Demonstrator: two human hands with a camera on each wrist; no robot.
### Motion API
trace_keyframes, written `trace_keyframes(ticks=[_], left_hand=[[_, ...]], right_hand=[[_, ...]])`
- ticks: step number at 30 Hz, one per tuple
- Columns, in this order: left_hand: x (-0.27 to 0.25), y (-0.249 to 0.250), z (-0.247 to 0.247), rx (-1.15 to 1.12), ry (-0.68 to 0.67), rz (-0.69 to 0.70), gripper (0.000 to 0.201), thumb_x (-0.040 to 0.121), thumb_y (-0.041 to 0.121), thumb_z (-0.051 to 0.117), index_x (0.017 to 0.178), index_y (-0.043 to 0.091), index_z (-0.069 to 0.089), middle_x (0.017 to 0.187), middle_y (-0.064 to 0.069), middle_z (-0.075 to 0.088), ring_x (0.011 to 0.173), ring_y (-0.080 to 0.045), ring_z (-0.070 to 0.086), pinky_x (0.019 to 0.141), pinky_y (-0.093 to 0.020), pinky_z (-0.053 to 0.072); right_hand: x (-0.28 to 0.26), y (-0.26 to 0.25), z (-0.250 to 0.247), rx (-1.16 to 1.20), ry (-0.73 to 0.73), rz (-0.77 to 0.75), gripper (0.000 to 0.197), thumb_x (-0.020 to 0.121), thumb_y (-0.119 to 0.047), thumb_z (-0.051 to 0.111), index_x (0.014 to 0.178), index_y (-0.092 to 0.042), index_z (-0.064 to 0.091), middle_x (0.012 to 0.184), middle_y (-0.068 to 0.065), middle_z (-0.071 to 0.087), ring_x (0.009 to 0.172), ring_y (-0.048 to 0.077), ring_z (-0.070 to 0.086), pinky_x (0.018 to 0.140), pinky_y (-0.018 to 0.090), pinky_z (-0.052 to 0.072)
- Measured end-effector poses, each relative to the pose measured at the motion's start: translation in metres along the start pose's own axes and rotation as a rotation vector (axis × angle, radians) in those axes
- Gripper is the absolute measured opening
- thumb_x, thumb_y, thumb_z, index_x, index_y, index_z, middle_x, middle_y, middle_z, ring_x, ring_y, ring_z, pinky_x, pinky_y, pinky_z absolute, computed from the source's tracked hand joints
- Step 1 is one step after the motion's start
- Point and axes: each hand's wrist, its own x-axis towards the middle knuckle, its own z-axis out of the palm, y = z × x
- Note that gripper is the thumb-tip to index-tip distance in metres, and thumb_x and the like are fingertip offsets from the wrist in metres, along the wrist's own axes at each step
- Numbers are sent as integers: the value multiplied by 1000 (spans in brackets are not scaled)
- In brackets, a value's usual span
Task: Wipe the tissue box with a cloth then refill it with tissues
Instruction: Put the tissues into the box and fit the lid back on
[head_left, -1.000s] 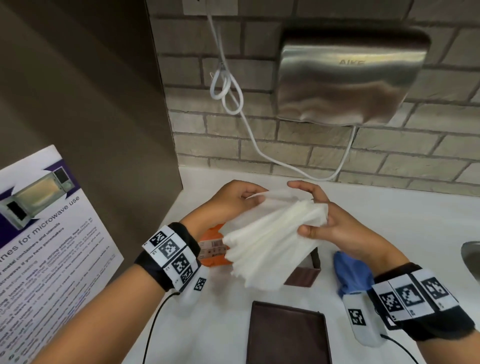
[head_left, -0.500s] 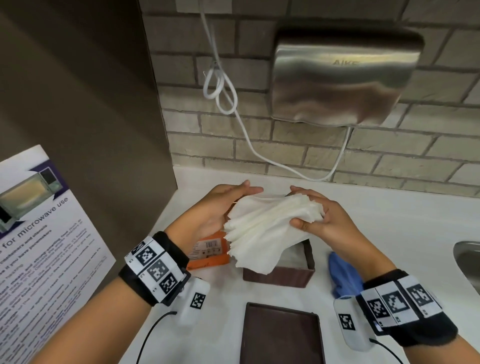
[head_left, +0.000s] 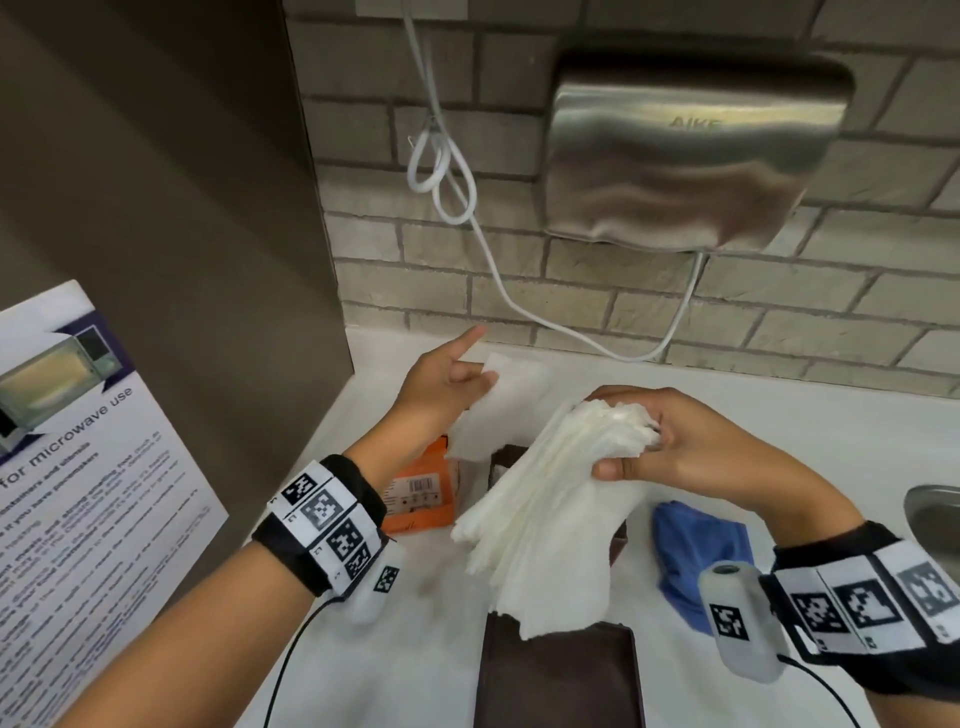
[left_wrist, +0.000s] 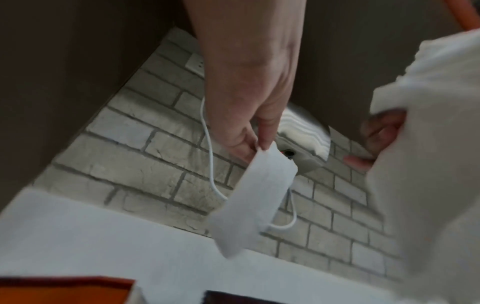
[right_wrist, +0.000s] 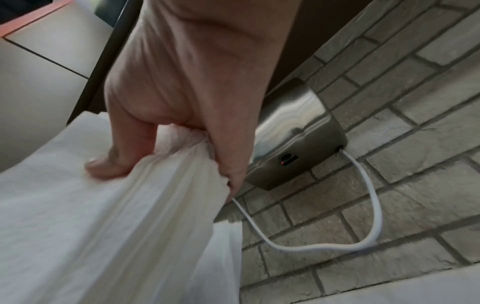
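A white worktop (head_left: 779, 415) carries everything — it runs from a brick wall at its back edge to a dark panel along its left edge. Near the left edge lies 1 orange box (head_left: 421, 493). Just right of it stands a dark brown tissue box (head_left: 618, 540), mostly hidden behind tissues. At the front edge lies 1 flat dark brown lid (head_left: 558, 680). A crumpled blue cloth (head_left: 696, 551) lies right of the tissue box — beyond it, at the right edge, a metal sink rim (head_left: 935, 512) shows.
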Motion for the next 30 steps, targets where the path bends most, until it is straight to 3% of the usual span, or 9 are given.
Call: trace_keyframes(ticks=[2,6,10,13,16,20,23,26,30], left_hand=[[-5,3,3,-36,-97,10,61,92,20,64,146,32,39,115,-6,72,115,-12,61,87,-20,49],[-12,10,8,-56,-251,16,56,95,12,58,146,28,39,104,2,75,102,-13,69,97,-31,51],[-14,13,5,39,-307,23,51,99,13,51,145,32,40,82,11,75,86,-3,69,97,-31,49],[-13,13,3,23,-342,-15,42,100,36,46,142,39,43,112,4,71,105,-7,65,105,-36,45],[-16,14,4,-40,-424,-52,63,86,66,50,143,41,40,132,4,62,123,-14,57,109,-42,42],[-19,12,8,-80,-422,4,78,81,63,61,148,39,30,133,-6,60,121,-17,58,107,-38,43],[-17,7,2,-376,-403,-139,77,78,67,45,146,32,36,135,2,60,117,-21,62,101,-40,47],[-17,-7,-1,-683,-370,-292,71,87,67,35,141,22,47,138,-8,58,127,-28,55,106,-45,41],[-21,-24,14,-736,-321,-337,71,84,65,44,139,21,50,139,-10,56,128,-30,53,104,-52,43]], right_hand=[[11,0,2,-52,13,25,22,77,-15,78,97,-16,68,94,3,72,89,17,69,81,33,52],[33,5,9,-58,78,89,24,79,-17,77,100,-22,67,97,-4,72,87,5,67,78,20,51],[39,8,15,-65,87,99,21,81,-19,75,96,-29,66,95,-11,70,85,0,66,78,20,50],[40,9,20,-124,105,86,28,81,-22,76,94,-39,58,102,-17,59,94,2,59,85,21,44],[42,13,23,-178,112,90,36,82,-26,73,112,-32,53,118,-7,52,108,9,53,88,16,41],[34,24,21,117,141,175,36,83,-27,72,118,-27,61,113,-7,70,103,10,66,90,27,52],[28,38,19,430,246,230,43,79,-31,70,120,-20,62,112,0,73,104,18,69,90,33,53],[24,58,23,724,389,289,44,85,-30,65,125,-14,59,116,6,72,108,24,68,92,38,52],[20,76,34,821,505,361,40,92,-30,61,127,-11,59,115,9,72,106,27,68,97,45,51]])
